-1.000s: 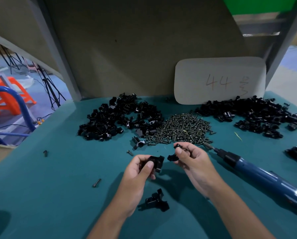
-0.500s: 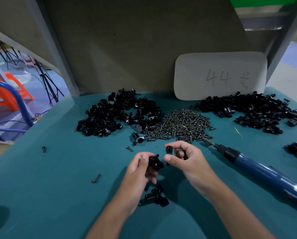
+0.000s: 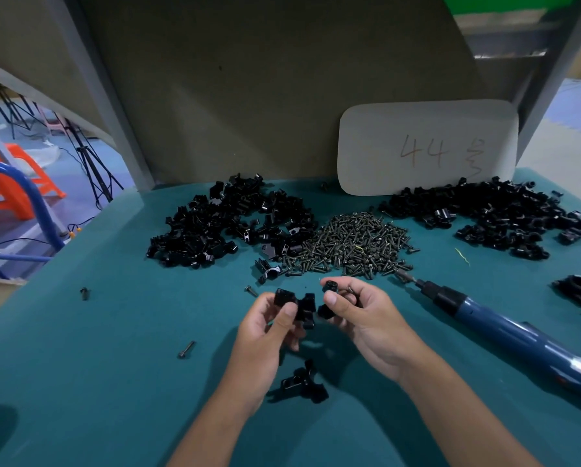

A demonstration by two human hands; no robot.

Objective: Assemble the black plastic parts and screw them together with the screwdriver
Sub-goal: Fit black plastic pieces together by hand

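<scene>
Teal felt worktop [image 3: 80, 382] carries the long blue electric screwdriver [image 3: 504, 328], its axis slanting away rightward, bit toward the screws, nearer the right hand [image 3: 360, 315]. Both hands are close together, the left hand [image 3: 269, 328] pinching one black plastic clamp part [image 3: 287, 298], the right pinching its smaller black mate [image 3: 329, 286], just apart.

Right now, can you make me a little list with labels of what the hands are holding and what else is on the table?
left hand: holds a black part
right hand: holds another black part, close to the first
screwdriver: blue, lying on the table to the right, untouched
screws: a pile behind the hands
spare black parts: a heap at back left, a heap at back right
one loose piece: near the wrists
</scene>
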